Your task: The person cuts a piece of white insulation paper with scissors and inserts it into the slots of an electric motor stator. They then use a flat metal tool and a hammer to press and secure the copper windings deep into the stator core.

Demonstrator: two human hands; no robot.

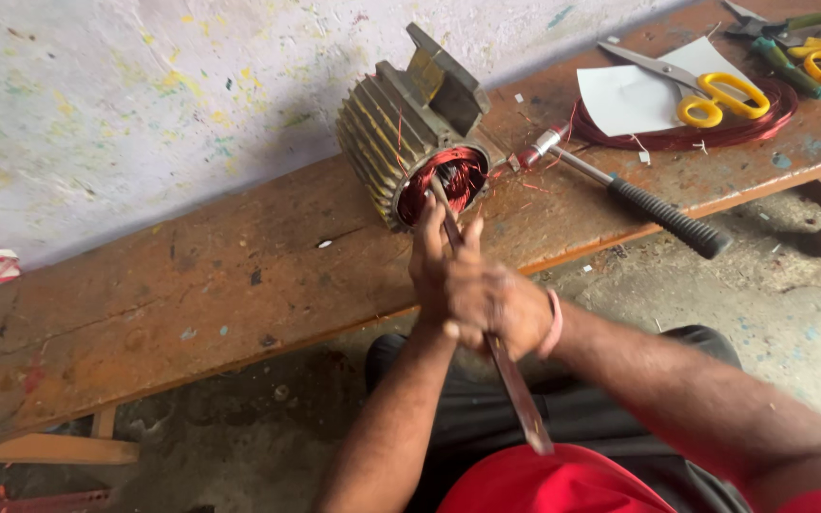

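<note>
1. Motor stator [410,128]: lying on its side on the wooden bench [192,275], ribbed grey housing toward the wall, open bore with red copper windings [453,180] facing the person.
2. Flat metal strip [515,389]: long, narrow, dark; upper end inside the bore among the windings, lower end projecting past the hands toward the lap. Slanted from upper left to lower right.
3. Left hand [429,266]: fingers extended upward along the strip, tips just short of the stator's rim, pressing against the strip's left side. Closed around it or merely laid flat: cannot tell, since the right hand overlaps it.
4. Right hand [501,304]: fingers curled shut around the strip's middle portion, directly below the left-hand fingertips; pink band on the wrist.
5. Position of strip relative to fingers: passing between both hands, emerging above the fingertips into the windings and below the right fist.
6. Hammer [653,204]: lying on the bench to the right of the stator, black grip overhanging the front edge, head near loose red wire ends. Well apart from both hands.
7. Yellow-handled scissors [705,90]: resting on a white sheet [629,100], on top of a coil of red wire [772,114], far right of the bench.
8. Second yellow-handled tool and green-handled pliers [791,66]: at the top right corner, partly cut off.
</note>
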